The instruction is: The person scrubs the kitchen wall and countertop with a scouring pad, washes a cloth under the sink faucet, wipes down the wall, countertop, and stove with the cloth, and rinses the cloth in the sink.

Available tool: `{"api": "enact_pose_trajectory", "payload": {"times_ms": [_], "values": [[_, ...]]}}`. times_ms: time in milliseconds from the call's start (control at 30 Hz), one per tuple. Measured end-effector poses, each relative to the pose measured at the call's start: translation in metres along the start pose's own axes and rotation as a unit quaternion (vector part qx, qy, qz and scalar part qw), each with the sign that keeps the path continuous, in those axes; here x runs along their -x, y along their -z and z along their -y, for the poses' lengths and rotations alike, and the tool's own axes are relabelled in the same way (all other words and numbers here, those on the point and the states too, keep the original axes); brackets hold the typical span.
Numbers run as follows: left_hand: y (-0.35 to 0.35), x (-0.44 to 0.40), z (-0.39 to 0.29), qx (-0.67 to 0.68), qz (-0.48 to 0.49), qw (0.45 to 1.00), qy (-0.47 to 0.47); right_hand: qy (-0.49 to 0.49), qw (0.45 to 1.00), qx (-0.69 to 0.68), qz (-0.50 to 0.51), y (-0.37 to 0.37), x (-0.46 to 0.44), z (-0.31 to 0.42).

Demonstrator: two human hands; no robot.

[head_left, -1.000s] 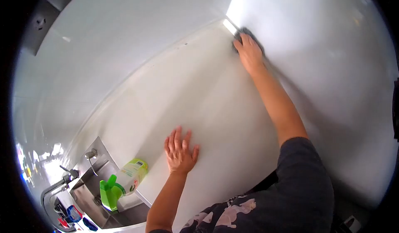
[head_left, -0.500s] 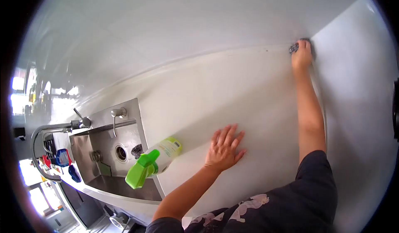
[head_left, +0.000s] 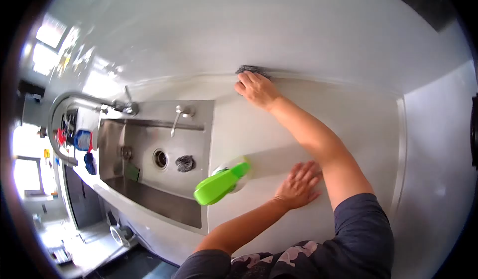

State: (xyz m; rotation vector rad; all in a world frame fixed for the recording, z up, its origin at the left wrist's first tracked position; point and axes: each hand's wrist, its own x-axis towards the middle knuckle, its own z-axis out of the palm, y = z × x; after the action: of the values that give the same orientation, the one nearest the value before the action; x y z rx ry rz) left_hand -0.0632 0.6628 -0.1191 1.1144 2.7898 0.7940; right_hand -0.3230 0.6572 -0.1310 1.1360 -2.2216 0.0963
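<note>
My right hand grips a steel wool scrubber and presses it into the seam where the countertop meets the back wall. Part of the scrubber is hidden under my fingers. My left hand rests flat on the countertop, fingers spread, partly behind my right forearm. Just left of it stands a spray bottle with a bright green trigger head, close to the sink's edge. A second scrubber lies in the steel sink, beside the drain.
A curved faucet and a soap dispenser stand at the sink's back rim. Beyond the sink are a blue-and-red item and a dark blue cloth-like item. A side wall closes off the counter at the right.
My right hand has slid the scrubber left along the back seam, away from the right corner. The view has shifted too, and my left hand stays flat on the counter.
</note>
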Motion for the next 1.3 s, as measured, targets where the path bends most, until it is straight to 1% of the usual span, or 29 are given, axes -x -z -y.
{"api": "enact_pose_trajectory", "payload": {"times_ms": [67, 133, 167, 200, 233, 267, 333, 400, 433, 467, 500, 533, 567, 600, 633, 667, 700, 733, 800, 833, 933, 1000, 1067, 1133, 1167, 1200, 1233, 1267, 1300], "values": [[0.004, 0.001, 0.002, -0.002, -0.021, 1.0, -0.005, 0.037, 0.999, -0.03, 0.011, -0.011, -0.029, 0.016], [-0.003, 0.005, 0.001, 0.021, -0.041, 0.999, -0.006, -0.083, 0.987, -0.105, -0.088, -0.011, -0.02, 0.016], [-0.004, 0.005, 0.003, 0.033, -0.039, 0.999, 0.001, -0.209, 0.955, -0.21, -0.002, -0.001, -0.006, 0.009], [0.003, 0.002, 0.003, 0.055, -0.039, 0.998, -0.002, -0.099, 0.988, -0.106, -0.058, 0.002, 0.021, -0.009], [-0.003, 0.003, 0.003, 0.052, -0.032, 0.998, 0.0, -0.165, 0.983, -0.08, -0.013, 0.023, 0.037, -0.018], [-0.003, 0.005, 0.005, 0.061, -0.03, 0.998, -0.003, -0.071, 0.997, 0.001, 0.003, 0.035, 0.054, -0.035], [-0.009, 0.005, 0.006, 0.075, -0.037, 0.996, 0.004, -0.031, 0.999, 0.017, 0.001, 0.04, 0.04, -0.036], [-0.023, 0.009, 0.004, 0.097, -0.098, 0.99, 0.006, -0.006, 1.0, 0.028, -0.007, 0.018, 0.017, -0.018], [-0.027, 0.01, 0.005, 0.1, -0.103, 0.99, 0.005, 0.015, 0.999, 0.038, -0.018, -0.002, -0.005, -0.004], [-0.031, 0.014, 0.002, 0.102, -0.068, 0.992, 0.021, 0.026, 0.997, 0.036, -0.062, -0.021, -0.026, 0.011], [-0.033, 0.015, 0.0, 0.104, -0.031, 0.994, 0.028, 0.013, 0.997, 0.008, -0.07, -0.039, -0.043, 0.026], [-0.029, 0.014, 0.001, 0.091, 0.177, 0.98, 0.025, -0.009, 0.997, -0.035, -0.063, -0.043, -0.057, 0.039], [0.001, 0.006, 0.003, 0.052, 0.211, 0.976, -0.005, -0.01, 0.995, -0.061, -0.072, -0.042, -0.06, 0.04], [0.009, 0.004, -0.003, -0.096, 0.246, 0.964, -0.004, -0.007, 0.998, -0.055, -0.028, -0.028, -0.057, 0.037], [0.003, 0.004, 0.004, 0.034, 0.176, 0.984, 0.01, -0.007, 0.998, -0.052, 0.019, -0.012, -0.043, 0.026], [-0.03, 0.015, 0.003, -0.026, -0.103, 0.994, -0.001, -0.035, 0.998, -0.019, 0.038, 0.003, -0.016, 0.004], [-0.014, 0.006, 0.004, 0.03, -0.028, 0.999, 0.014, -0.042, 0.999, -0.024, 0.019, 0.014, 0.012, -0.009], [-0.01, 0.006, 0.005, 0.003, -0.044, 0.999, -0.003, -0.04, 0.999, -0.031, -0.008, 0.022, 0.036, -0.022], [0.001, 0.001, 0.0, 0.003, -0.014, 1.0, -0.014, -0.199, 0.978, -0.055, 0.04, 0.036, 0.112, -0.059], [0.004, -0.002, 0.0, -0.007, 0.01, 1.0, -0.004, -0.138, 0.987, 0.022, 0.073, 0.076, 0.134, -0.078], [0.002, -0.003, -0.001, -0.035, 0.015, 0.999, -0.007, -0.226, 0.965, 0.1, 0.084, 0.117, 0.216, -0.125], [0.003, -0.003, -0.003, -0.03, 0.019, 0.999, 0.002, -0.276, 0.946, 0.135, 0.1, 0.141, 0.249, -0.145], [0.006, -0.004, -0.006, -0.045, 0.039, 0.998, 0.009, -0.354, 0.899, 0.176, 0.191, 0.159, 0.274, -0.16], [0.01, -0.002, -0.007, -0.062, 0.052, 0.997, 0.017, -0.517, 0.832, 0.196, 0.03, 0.155, 0.315, -0.184], [0.009, -0.003, -0.007, -0.057, 0.064, 0.996, 0.013, -0.546, 0.8, 0.198, 0.148, 0.192, 0.3, -0.177], [0.008, -0.001, -0.007, -0.052, 0.074, 0.996, 0.017, -0.545, 0.796, 0.235, 0.121, 0.191, 0.318, -0.182], [0.007, 0.003, -0.009, -0.057, 0.065, 0.995, 0.044, -0.51, 0.828, 0.219, 0.079, 0.203, 0.321, -0.175], [0.005, 0.004, -0.009, -0.041, 0.061, 0.997, 0.031, -0.49, 0.845, 0.206, 0.058, 0.207, 0.324, -0.167], [0.004, 0.006, -0.006, -0.026, 0.054, 0.998, 0.024, -0.511, 0.847, 0.135, 0.051, 0.217, 0.308, -0.149]]}}
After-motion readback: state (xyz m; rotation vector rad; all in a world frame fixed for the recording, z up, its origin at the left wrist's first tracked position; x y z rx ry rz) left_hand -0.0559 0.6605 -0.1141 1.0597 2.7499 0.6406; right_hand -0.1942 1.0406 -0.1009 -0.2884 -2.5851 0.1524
